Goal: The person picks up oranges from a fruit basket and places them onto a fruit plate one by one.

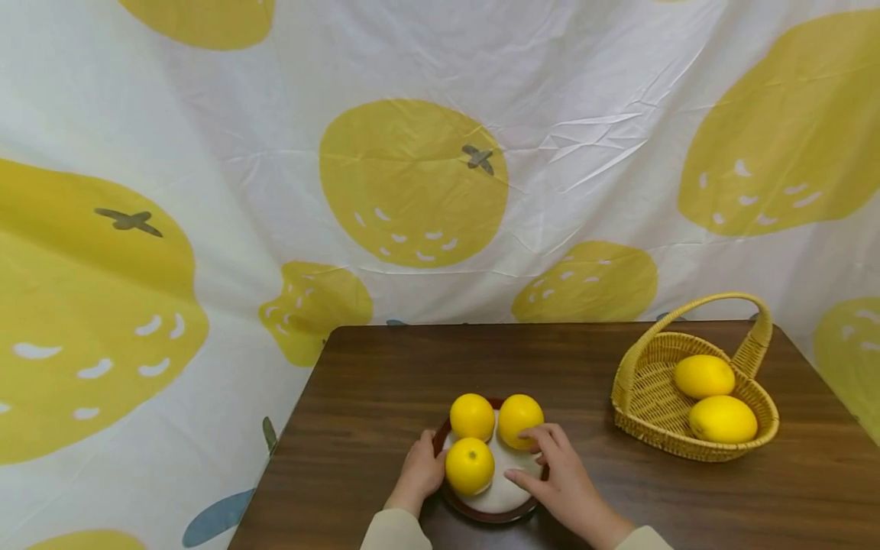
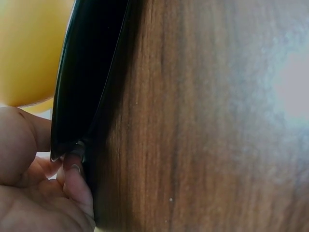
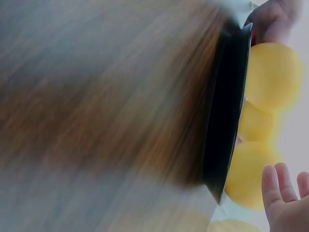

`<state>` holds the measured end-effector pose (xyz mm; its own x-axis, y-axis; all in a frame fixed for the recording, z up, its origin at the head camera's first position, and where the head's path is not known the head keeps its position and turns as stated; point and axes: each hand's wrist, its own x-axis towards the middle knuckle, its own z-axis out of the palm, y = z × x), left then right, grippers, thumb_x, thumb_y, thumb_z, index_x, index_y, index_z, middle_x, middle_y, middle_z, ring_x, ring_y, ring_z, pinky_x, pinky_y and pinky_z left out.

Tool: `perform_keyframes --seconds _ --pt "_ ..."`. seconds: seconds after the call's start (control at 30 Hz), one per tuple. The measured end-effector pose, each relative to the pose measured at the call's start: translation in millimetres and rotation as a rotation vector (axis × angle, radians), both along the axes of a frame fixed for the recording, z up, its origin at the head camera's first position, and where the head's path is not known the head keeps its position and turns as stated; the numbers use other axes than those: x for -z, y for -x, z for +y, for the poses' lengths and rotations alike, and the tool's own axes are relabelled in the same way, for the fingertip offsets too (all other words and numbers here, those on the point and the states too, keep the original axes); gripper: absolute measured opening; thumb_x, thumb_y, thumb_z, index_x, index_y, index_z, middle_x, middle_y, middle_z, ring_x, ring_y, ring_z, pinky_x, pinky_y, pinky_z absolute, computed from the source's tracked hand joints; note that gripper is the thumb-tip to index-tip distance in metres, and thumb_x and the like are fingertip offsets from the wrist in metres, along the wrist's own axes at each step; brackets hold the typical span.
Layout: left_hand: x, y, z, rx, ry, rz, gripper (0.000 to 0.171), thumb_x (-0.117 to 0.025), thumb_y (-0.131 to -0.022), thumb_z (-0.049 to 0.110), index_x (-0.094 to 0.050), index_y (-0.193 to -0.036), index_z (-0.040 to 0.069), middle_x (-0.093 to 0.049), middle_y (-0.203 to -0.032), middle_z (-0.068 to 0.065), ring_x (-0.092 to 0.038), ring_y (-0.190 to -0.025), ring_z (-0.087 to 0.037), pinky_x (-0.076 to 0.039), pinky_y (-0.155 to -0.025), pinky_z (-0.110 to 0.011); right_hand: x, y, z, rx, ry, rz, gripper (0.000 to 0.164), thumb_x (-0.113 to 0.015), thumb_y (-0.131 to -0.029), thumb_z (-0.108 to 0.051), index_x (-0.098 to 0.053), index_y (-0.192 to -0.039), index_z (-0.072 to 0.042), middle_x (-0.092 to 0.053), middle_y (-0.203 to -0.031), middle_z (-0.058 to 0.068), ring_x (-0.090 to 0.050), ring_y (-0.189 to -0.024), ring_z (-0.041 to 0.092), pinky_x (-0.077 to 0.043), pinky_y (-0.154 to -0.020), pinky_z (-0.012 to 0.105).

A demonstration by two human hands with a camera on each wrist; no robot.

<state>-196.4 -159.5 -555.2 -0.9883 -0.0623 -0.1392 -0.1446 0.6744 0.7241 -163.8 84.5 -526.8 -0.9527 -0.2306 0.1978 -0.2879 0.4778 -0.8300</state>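
Here at the near middle of the brown table (image 1: 344, 443) sits the round plate (image 1: 491, 517), dark red at the rim and pale inside, with three round yellow fruits aboard! The far-left fruit (image 1: 471, 417) and the far-right fruit (image 1: 519, 418) share the far side, and the near-left fruit (image 1: 470, 467) sits closer in, its small brownish mark facing up. On the left, the left hand (image 1: 421, 470) has the rim pinched, thumb over the top and fingertips tucked beneath, as the left wrist view shows. Over on the right, it's the right hand (image 1: 567, 485), fingers spread, thumb well apart from them and above the pale inside, the index fingertip right up at the far-right fruit; whether it actually touches, I cannot tell! Both arms reach in from the near side in pale sleeves. Out to the right, well apart from the plate, stands a woven basket (image 1: 667, 438) with a tall arched handle, holding two yellow lemons, the far lemon (image 1: 704, 376) and the near lemon (image 1: 723, 419). Behind it all hangs a white cloth (image 1: 584, 76), printed with big yellow fruit!
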Motion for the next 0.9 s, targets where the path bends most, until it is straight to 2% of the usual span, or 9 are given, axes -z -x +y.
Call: perform_keyframes --seconds 0.3,0.63,0.9 --pt "0.3 0.8 -0.5 0.013 0.004 0.02 0.034 -0.061 -0.098 0.009 -0.051 -0.127 -0.008 -0.062 -0.121 -0.031 -0.059 -0.115 -0.047 -0.046 -0.1 -0.061 -2.6 2.4 10.0 0.006 -0.017 0.026 0.047 -0.084 -0.083 -0.024 -0.062 -0.123 -0.011 -0.053 -0.12 0.005 -0.061 -0.1 0.027 -0.056 -0.082 0.034" --pt "2.1 0.6 -0.3 0.002 -0.004 -0.003 0.036 -0.061 -0.099 0.009 -0.05 -0.129 -0.008 -0.062 -0.123 -0.031 -0.06 -0.115 -0.046 -0.046 -0.099 -0.06 -7.1 3.3 18.3 0.03 -0.035 0.079 0.046 -0.084 -0.083 -0.02 -0.062 -0.122 -0.009 -0.056 -0.118 0.008 -0.063 -0.098 0.027 -0.058 -0.081 0.036" --pt "1.0 -0.5 -0.1 0.017 -0.006 0.009 0.036 -0.061 -0.099 0.009 -0.05 -0.128 -0.009 -0.062 -0.122 -0.031 -0.06 -0.114 -0.046 -0.047 -0.098 -0.061 -7.5 3.0 30.3 0.06 -0.059 0.144 0.044 -0.081 -0.086 -0.027 -0.063 -0.123 -0.01 -0.057 -0.118 0.008 -0.063 -0.098 0.024 -0.058 -0.081 0.036"
